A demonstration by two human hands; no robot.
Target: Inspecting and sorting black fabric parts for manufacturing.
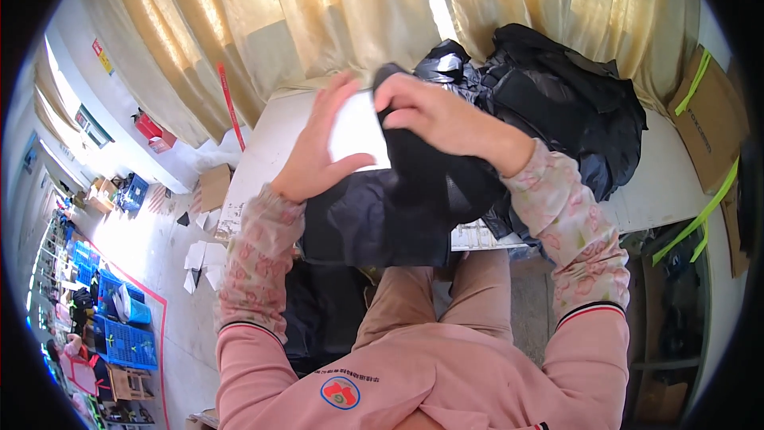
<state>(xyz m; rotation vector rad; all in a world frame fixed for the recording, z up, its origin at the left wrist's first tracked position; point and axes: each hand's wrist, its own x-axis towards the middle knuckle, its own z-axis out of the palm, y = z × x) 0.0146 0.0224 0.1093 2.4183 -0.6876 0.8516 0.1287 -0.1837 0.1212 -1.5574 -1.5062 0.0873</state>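
Observation:
My right hand (pixel 438 115) pinches the upper edge of a black cloth piece (pixel 422 191), lifting it off the white table (pixel 274 123). The cloth hangs down over the table's near edge toward my lap. To its left, my left hand (pixel 322 143) has its fingers stretched and its thumb apart, with nothing seen in it. Between the two hands shows a bright white patch (pixel 356 131); whether it is a sheet or lit tabletop I cannot tell. The raised end of the cloth is blurred by motion, and the cloth's exact kind cannot be made out.
A heap of black cloth and shiny black plastic (pixel 557 103) lies on the table's right side. Beige curtains (pixel 350 16) hang behind it. A cardboard box (pixel 708 127) with yellow-green straps stands far right. On the left floor are paper scraps (pixel 205 263) and blue crates (pixel 127 342).

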